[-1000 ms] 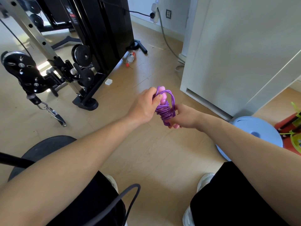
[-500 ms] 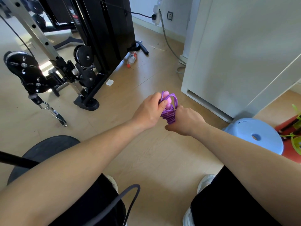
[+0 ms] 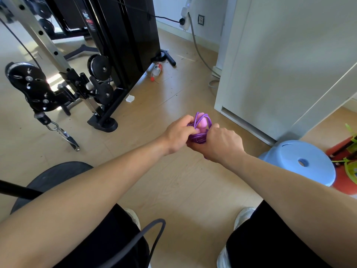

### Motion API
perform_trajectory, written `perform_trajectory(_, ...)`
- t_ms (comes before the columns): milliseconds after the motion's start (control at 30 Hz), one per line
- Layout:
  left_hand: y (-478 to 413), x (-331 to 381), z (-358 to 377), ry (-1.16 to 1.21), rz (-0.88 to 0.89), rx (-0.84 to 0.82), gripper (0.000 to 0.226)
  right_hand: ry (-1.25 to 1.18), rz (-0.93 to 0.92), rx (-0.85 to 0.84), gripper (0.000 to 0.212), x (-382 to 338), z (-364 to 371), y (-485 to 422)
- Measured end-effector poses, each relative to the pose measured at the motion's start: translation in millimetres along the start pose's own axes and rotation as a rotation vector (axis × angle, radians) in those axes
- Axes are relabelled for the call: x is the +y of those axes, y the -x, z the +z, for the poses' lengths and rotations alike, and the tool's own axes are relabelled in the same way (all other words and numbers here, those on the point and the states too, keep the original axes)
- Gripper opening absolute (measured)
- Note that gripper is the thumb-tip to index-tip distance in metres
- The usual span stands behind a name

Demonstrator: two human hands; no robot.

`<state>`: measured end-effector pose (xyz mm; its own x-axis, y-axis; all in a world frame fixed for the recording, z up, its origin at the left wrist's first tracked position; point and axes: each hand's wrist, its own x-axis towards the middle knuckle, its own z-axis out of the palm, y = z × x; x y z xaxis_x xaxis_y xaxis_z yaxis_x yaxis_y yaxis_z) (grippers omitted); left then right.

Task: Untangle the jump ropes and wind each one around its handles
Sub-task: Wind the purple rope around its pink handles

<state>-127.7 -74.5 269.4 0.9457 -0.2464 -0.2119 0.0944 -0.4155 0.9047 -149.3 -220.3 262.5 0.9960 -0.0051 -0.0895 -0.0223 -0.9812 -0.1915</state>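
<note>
head view: above the floor point(image 3: 183, 190), my left hand point(image 3: 177, 136) and right hand point(image 3: 222, 144) both pinched the purple jump rope point(image 3: 197, 137), coiled around its pink handles point(image 3: 202, 122); i judged a loose top loop could slip off and unwind.

A black weight machine point(image 3: 123, 35) stands on a pale wooden floor point(image 3: 183, 190), its silver upright point(image 3: 48, 43) carrying a pulley point(image 3: 29, 84) with a clip and strap point(image 3: 63, 136) hanging below. A plastic bottle point(image 3: 156, 69) with a red cap lies at the machine's foot, near a small white scrap point(image 3: 130, 98). A grey cable point(image 3: 199, 53) runs from a power strip point(image 3: 185, 10) on the wall, beside a socket point(image 3: 201, 17), down past a white cabinet point(image 3: 280, 64). A blue plastic stool point(image 3: 301, 171) sits at right, just beside a red and green object point(image 3: 342, 149).
</note>
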Motion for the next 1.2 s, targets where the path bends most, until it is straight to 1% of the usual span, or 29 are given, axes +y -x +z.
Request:
perform_trajectory(33,0,0,-4,0.035,-0.03,-0.05,0.041,0.027,-0.009,-0.003,0.082,1,-1,0)
perform_trajectory(67,0,0,-7,0.0,-0.034,-0.085,0.049,0.056,-0.024,-0.004,0.08,1,-2,0)
perform_trajectory(133,0,-2,-12,-0.144,-0.003,-0.12,0.055,0.104,-0.051,0.005,0.072,3,-1,0)
perform_trajectory(200,0,-6,-15,-0.172,0.017,-0.11,0.052,0.119,-0.063,0.025,0.065,5,1,-2)
perform_trajectory(300,-1,-6,-18,-0.219,0.049,-0.029,0.04,0.132,-0.069,0.052,0.062,7,3,-6)
perform_trajectory(400,-2,-2,-22,-0.201,0.014,0.021,0.031,0.149,-0.067,0.052,0.062,9,5,-7)
perform_trajectory(533,1,2,-32,-0.26,-0.03,0.048,0.018,0.179,-0.065,0.031,0.059,14,6,-10)
perform_trajectory(667,-2,3,-49,-0.297,-0.062,0.073,0.019,0.196,-0.061,0.026,0.056,17,6,-12)
perform_trajectory(767,-7,3,-62,-0.387,-0.056,0.139,0.022,0.206,-0.092,-0.012,0.05,12,8,-9)
perform_trajectory(867,-13,1,-76,-0.46,-0.049,0.203,0.023,0.244,-0.127,-0.012,0.045,7,8,-5)
perform_trajectory(967,-15,-2,-83,-0.396,-0.061,0.234,0.02,0.278,-0.137,-0.003,0.044,4,8,-4)
perform_trajectory(1033,-14,-4,-81,-0.289,-0.097,0.219,0.016,0.272,-0.133,-0.006,0.044,4,11,-3)
perform_trajectory(1100,-12,-4,-70,-0.074,-0.165,0.15,0.016,0.27,-0.12,0.002,0.045,6,12,-3)
perform_trajectory(1200,-8,0,-49,0.359,-0.225,0.031,0.015,0.246,-0.097,0.004,0.045,14,14,-5)
